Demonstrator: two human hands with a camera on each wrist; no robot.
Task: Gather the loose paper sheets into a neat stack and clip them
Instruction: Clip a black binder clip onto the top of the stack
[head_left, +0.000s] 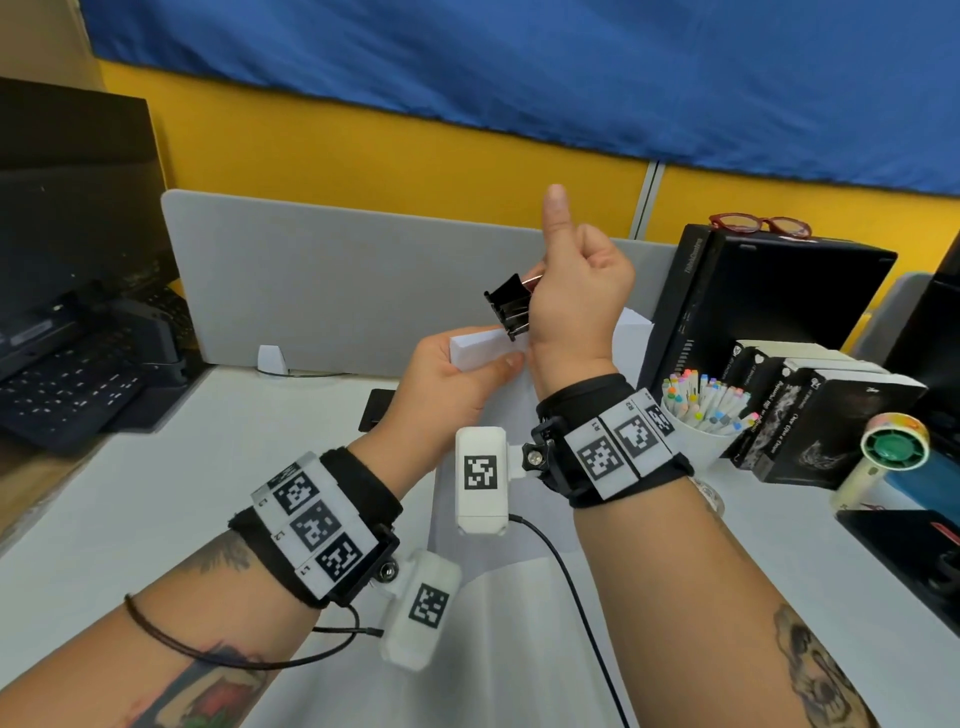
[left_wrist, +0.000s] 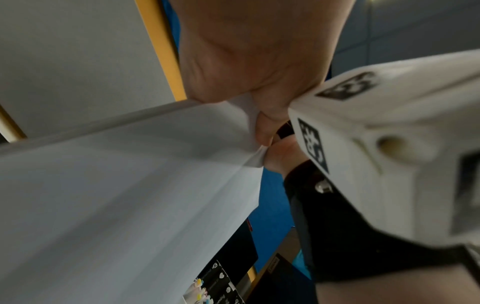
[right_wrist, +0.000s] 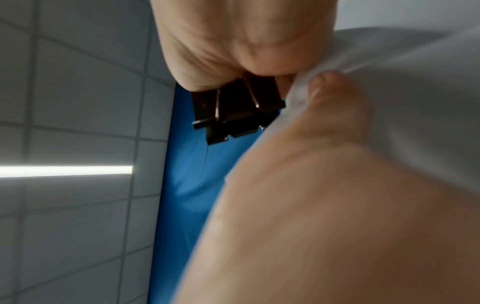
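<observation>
My left hand (head_left: 457, 374) grips a stack of white paper sheets (head_left: 478, 349) near one corner and holds it up off the desk; the left wrist view shows the stack (left_wrist: 116, 185) pinched by that hand (left_wrist: 262, 115). My right hand (head_left: 571, 291) grips a black binder clip (head_left: 509, 306) right at the top edge of the sheets, with the index finger pointing straight up. In the right wrist view the clip (right_wrist: 239, 111) sits under the right hand (right_wrist: 233, 51), next to the paper (right_wrist: 415, 92) and the left thumb (right_wrist: 332, 102). Whether the clip bites the paper is hidden.
A white desk (head_left: 182, 493) lies below. A laptop (head_left: 78, 374) stands at the left, a grey divider (head_left: 337, 280) behind. At the right are a black box with red glasses (head_left: 763, 291), a cup of markers (head_left: 701, 415), small black boxes (head_left: 821, 415) and a small fan (head_left: 893, 447).
</observation>
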